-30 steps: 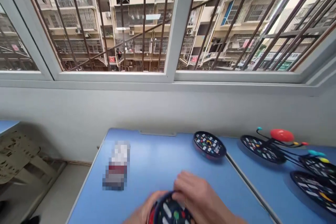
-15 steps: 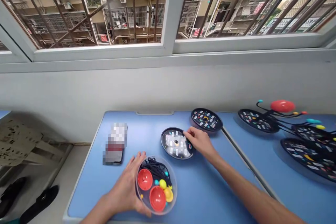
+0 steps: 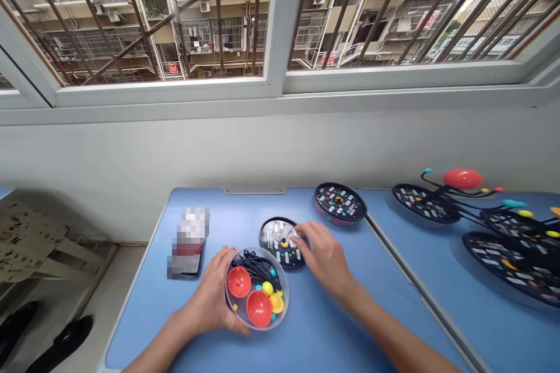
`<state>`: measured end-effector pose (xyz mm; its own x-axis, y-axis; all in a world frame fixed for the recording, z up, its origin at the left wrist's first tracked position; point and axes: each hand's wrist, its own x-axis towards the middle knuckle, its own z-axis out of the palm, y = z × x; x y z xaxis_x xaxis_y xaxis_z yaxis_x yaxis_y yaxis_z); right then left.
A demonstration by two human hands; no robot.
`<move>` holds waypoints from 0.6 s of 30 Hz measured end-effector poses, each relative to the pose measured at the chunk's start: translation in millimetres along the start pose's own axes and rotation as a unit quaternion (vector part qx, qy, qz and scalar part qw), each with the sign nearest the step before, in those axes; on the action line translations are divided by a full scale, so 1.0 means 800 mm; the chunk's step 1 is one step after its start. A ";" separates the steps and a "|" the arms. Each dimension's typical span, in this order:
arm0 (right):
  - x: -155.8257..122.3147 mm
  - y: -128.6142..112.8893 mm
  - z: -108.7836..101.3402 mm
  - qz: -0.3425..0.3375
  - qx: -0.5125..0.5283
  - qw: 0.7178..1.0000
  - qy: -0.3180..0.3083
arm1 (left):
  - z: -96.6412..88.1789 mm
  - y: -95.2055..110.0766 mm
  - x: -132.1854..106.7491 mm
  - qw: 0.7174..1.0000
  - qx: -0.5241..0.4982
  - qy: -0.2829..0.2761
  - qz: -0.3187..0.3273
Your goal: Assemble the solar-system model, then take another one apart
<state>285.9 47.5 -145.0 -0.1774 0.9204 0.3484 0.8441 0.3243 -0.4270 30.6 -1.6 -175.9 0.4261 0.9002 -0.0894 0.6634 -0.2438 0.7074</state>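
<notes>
Gripping a clear round tray (image 3: 284,309) by its rim, the left hand (image 3: 207,297) sits near the table's (image 3: 131,332) front edge; the right hand's (image 3: 326,259) curled fingertips (image 3: 298,232) rest on a black disc (image 3: 280,256) just beyond, with blue tabletop running rightward to the table's edge

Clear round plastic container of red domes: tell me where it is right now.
In the head view, the clear round plastic container sits on the blue table, the left hand on its left side, just below a round black disc.
</notes>
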 end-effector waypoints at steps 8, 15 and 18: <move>-0.026 -0.068 -0.010 -0.105 -0.098 0.969 -0.203 | 0.000 0.017 0.025 0.998 0.063 0.005 0.020; -0.016 -0.067 -0.010 -0.062 -0.138 0.965 -0.213 | 0.008 0.019 0.039 0.996 0.071 0.023 0.044; -0.012 -0.069 -0.006 -0.062 -0.141 0.962 -0.225 | 0.009 0.018 0.038 0.996 0.071 0.021 0.043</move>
<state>243.3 19.8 -121.1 -0.4336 0.9002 -0.0409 0.8945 0.4245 -0.1402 57.8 19.8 -173.4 0.4613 0.8872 -0.0008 0.7068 -0.3669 0.6049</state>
